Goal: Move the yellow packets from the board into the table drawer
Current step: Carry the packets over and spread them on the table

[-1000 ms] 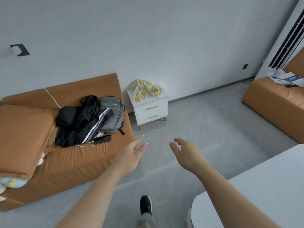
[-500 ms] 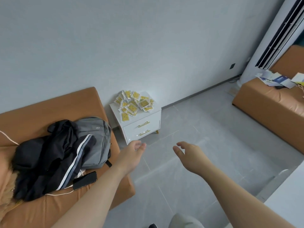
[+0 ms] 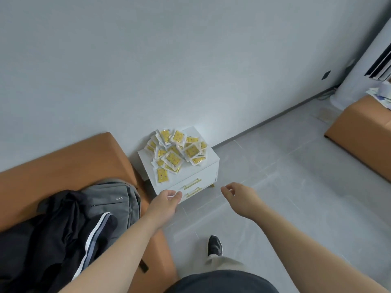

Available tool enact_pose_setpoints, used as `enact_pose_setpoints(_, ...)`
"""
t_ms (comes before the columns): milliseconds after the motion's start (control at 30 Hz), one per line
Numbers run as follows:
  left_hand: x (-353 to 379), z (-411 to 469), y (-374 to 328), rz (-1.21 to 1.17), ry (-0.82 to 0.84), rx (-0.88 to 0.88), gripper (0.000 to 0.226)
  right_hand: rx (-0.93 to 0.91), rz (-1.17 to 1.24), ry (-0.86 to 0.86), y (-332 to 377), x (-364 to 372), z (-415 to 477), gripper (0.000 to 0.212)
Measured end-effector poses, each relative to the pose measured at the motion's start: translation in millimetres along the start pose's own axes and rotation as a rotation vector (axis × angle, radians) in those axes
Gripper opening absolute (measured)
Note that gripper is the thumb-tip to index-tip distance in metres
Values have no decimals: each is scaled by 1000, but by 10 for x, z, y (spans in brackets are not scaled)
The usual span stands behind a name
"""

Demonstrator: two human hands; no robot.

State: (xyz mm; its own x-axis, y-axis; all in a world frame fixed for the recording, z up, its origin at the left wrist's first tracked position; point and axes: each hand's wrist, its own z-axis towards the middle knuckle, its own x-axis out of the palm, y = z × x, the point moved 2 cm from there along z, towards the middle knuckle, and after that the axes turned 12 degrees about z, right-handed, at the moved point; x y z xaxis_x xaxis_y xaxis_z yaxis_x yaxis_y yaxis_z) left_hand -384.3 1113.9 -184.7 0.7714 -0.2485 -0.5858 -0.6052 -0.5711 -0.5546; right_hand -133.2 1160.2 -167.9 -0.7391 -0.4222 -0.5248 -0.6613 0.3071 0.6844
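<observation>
Nothing was moved yet: the yellow packets (image 3: 176, 154) all lay heaped on top of the white desk (image 3: 147, 162), its 2 drawers (image 3: 202, 182) closed. My left hand (image 3: 166, 200) and right hand (image 3: 240, 197) hovered before it, fingers loosely curled, empty.

- Yellow packets (image 3: 176, 154) lie heaped on the white bedside table (image 3: 208, 160), its drawers closed.
- Left hand (image 3: 166, 203) and right hand (image 3: 240, 198) reach forward, empty, fingers loosely curled.
</observation>
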Motion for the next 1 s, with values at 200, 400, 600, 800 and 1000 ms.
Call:
enact_pose_setpoints(200, -452, 955, -226, -160, -15, -165, 40, 105, 47, 74, 553, -100, 1115, 45)
enact_pose_setpoints(400, -640, 2048, -196, -283, -1, -397, 25, 236, -5, 113, 838, 60, 2174, 48)
enact_pose_setpoints(600, -626, 3245, 64, -245, 121, -600, 36, 485, 66, 124, 824, 410, 3097, 50)
enact_pose_setpoints(800, -670, 4212, 227, -23, 139, -670, 70, 637, 106, 150, 725, 728, 3834, 48)
enact_pose_setpoints(1000, -442, 4872, 339, -7, 121, -796, 94, 672, 176, 48, 503, 990, 4534, 63)
